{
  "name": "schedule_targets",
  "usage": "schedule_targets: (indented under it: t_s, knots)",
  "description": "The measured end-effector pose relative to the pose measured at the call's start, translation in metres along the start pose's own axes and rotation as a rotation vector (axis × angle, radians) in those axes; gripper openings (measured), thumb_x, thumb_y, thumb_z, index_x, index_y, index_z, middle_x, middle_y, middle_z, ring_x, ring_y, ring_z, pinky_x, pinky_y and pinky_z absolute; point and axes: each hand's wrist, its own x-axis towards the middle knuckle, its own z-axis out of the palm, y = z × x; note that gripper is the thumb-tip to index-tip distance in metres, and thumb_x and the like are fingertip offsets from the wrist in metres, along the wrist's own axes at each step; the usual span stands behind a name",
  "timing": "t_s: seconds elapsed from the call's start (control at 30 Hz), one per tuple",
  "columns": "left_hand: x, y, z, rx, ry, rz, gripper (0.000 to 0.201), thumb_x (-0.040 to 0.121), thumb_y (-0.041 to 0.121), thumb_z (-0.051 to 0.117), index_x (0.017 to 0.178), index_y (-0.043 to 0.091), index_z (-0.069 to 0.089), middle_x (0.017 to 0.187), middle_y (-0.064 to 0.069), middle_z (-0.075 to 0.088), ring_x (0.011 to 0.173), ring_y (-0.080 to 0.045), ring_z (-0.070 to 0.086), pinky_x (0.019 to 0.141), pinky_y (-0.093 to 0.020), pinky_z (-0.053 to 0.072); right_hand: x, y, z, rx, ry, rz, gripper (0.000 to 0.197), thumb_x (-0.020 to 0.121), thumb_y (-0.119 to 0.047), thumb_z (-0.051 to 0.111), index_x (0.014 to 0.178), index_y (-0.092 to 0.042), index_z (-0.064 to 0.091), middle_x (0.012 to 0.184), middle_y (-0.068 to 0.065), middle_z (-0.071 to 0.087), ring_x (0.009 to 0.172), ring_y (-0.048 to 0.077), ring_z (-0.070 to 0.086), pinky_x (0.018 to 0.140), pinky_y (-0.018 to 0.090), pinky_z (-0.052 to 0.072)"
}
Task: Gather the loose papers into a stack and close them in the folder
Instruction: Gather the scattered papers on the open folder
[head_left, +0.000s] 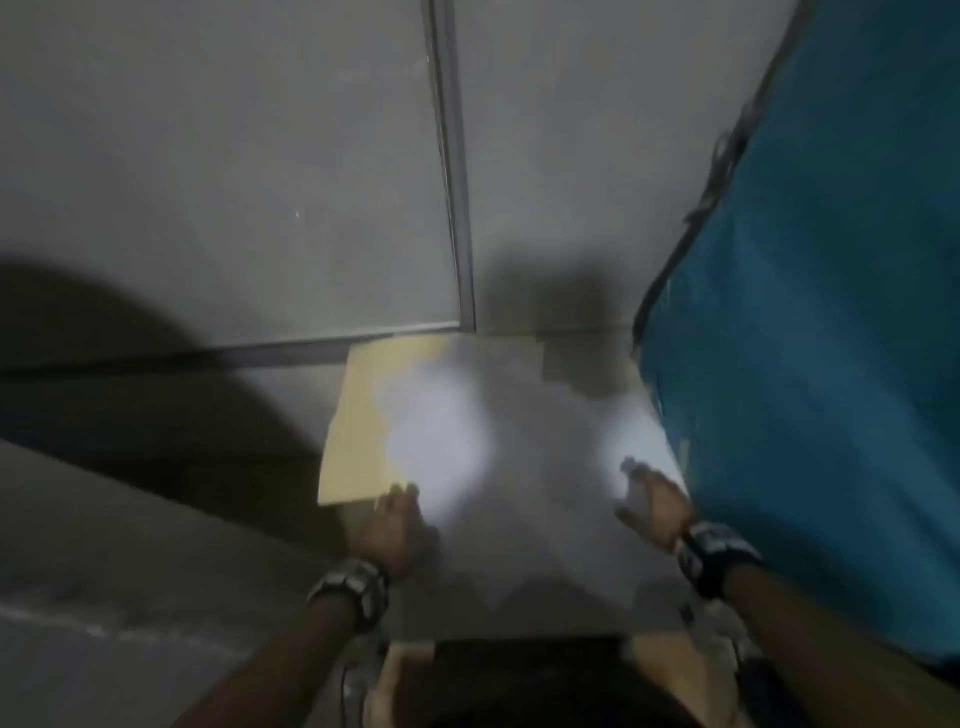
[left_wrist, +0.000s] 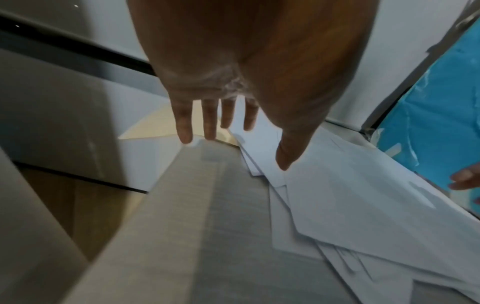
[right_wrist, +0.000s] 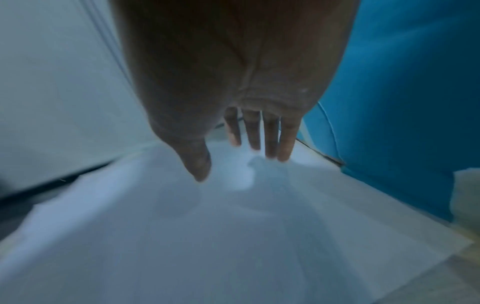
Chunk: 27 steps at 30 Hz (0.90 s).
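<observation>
A loose spread of white papers (head_left: 519, 467) lies on a small table, overlapping a cream folder (head_left: 353, 415) that shows at their left and far side. My left hand (head_left: 397, 519) is over the papers' left edge near the folder's near corner, fingers straight. In the left wrist view the left hand (left_wrist: 228, 131) hovers with spread fingers, its thumb tip at the papers (left_wrist: 350, 195). My right hand (head_left: 649, 499) is over the right part of the papers, fingers extended. The right wrist view shows the right hand (right_wrist: 241, 156) open just above the white papers (right_wrist: 207, 226). Neither hand holds anything.
A blue plastic-covered surface (head_left: 810, 312) stands close along the right of the papers. Grey wall panels (head_left: 234, 182) with a metal strip rise behind. A wooden table edge (left_wrist: 145, 236) runs near the left, with a gap to the floor beside it.
</observation>
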Motion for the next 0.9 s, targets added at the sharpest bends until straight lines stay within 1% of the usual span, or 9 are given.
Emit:
schedule_targets:
  t_s: [0.07, 0.13, 0.33, 0.43, 0.57, 0.63, 0.7, 0.77, 0.9]
  knots:
    - [0.022, 0.022, -0.014, -0.121, -0.153, -0.088, 0.095, 0.102, 0.071, 0.053, 0.174, 0.016, 0.026, 0.176, -0.016, 0.033, 0.160, -0.040, 0.036, 0.129, -0.053, 0.034, 0.028, -0.010, -0.003, -0.036, -0.047, 0.105, 0.099, 0.083, -0.059, 0.073, 0.161, -0.015, 0.029, 0.163, 0.011, 0.035, 0.148, 0.030, 0.037, 0.122, 0.037, 0.030]
    - [0.030, 0.034, -0.015, -0.218, -0.125, -0.153, 0.104, 0.095, 0.068, 0.072, 0.175, 0.021, 0.025, 0.176, -0.016, 0.032, 0.161, -0.041, 0.036, 0.128, -0.055, 0.036, 0.041, -0.011, 0.000, -0.073, -0.084, 0.143, 0.105, 0.081, -0.065, 0.071, 0.162, -0.019, 0.022, 0.167, 0.009, 0.025, 0.151, 0.032, 0.030, 0.124, 0.041, 0.028]
    - [0.022, 0.073, 0.027, -0.236, -0.173, -0.298, 0.121, 0.079, 0.089, 0.071, 0.176, 0.046, 0.012, 0.186, -0.017, -0.004, 0.171, -0.043, 0.007, 0.132, -0.062, 0.027, 0.028, -0.020, 0.050, -0.241, -0.171, 0.239, 0.117, 0.077, -0.082, 0.058, 0.163, -0.028, 0.000, 0.171, 0.003, -0.010, 0.154, 0.046, 0.005, 0.124, 0.053, 0.019]
    - [0.023, 0.083, 0.034, -0.358, -0.124, -0.309, 0.119, 0.074, 0.065, 0.094, 0.171, 0.042, 0.028, 0.183, -0.017, 0.003, 0.168, -0.044, 0.013, 0.132, -0.060, 0.027, 0.019, -0.033, 0.064, -0.175, -0.174, 0.190, 0.119, 0.078, -0.075, 0.067, 0.164, -0.033, -0.004, 0.171, -0.003, -0.016, 0.156, 0.043, -0.005, 0.125, 0.055, 0.011]
    - [0.031, 0.064, 0.020, -0.555, -0.021, -0.291, 0.120, 0.060, 0.013, 0.107, 0.161, 0.032, 0.045, 0.162, -0.013, 0.031, 0.148, -0.038, 0.037, 0.121, -0.051, 0.046, 0.029, -0.033, 0.054, -0.059, -0.155, 0.089, 0.119, 0.074, -0.067, 0.078, 0.163, -0.038, 0.004, 0.172, -0.008, -0.005, 0.156, 0.039, 0.007, 0.123, 0.061, 0.016]
    - [0.035, 0.050, 0.018, -0.661, 0.012, -0.329, 0.122, 0.057, -0.006, 0.102, 0.158, 0.030, 0.044, 0.151, -0.011, 0.037, 0.133, -0.028, 0.042, 0.104, -0.040, 0.052, 0.031, -0.033, 0.046, -0.058, 0.028, 0.209, 0.123, 0.069, -0.070, 0.079, 0.163, -0.031, 0.008, 0.171, 0.000, 0.005, 0.154, 0.037, 0.015, 0.121, 0.062, 0.021]
    - [0.034, 0.039, 0.017, -0.724, 0.068, -0.401, 0.113, 0.057, -0.012, 0.098, 0.145, 0.028, 0.041, 0.141, -0.009, 0.048, 0.125, -0.027, 0.052, 0.089, -0.036, 0.055, 0.029, -0.032, 0.029, 0.002, 0.172, 0.412, 0.129, 0.063, -0.070, 0.083, 0.161, -0.021, 0.016, 0.165, 0.011, 0.018, 0.150, 0.039, 0.023, 0.117, 0.061, 0.030]
    - [0.033, 0.037, 0.015, -0.842, 0.113, -0.464, 0.098, 0.062, -0.014, 0.095, 0.131, 0.025, 0.036, 0.126, -0.014, 0.061, 0.110, -0.033, 0.067, 0.076, -0.037, 0.061, 0.028, -0.034, 0.016, 0.093, 0.117, 0.532, 0.127, 0.061, -0.058, 0.093, 0.156, -0.011, 0.023, 0.157, 0.016, 0.026, 0.144, 0.039, 0.031, 0.111, 0.053, 0.036]
    - [0.034, 0.052, 0.009, -0.852, 0.213, -0.389, 0.046, 0.087, -0.013, 0.079, 0.114, 0.017, 0.057, 0.105, -0.010, 0.070, 0.094, -0.031, 0.072, 0.063, -0.014, 0.052, 0.040, -0.033, 0.027, 0.230, 0.098, 0.471, 0.097, 0.059, -0.025, 0.100, 0.134, 0.001, 0.044, 0.133, 0.022, 0.052, 0.124, 0.038, 0.054, 0.095, 0.037, 0.047]
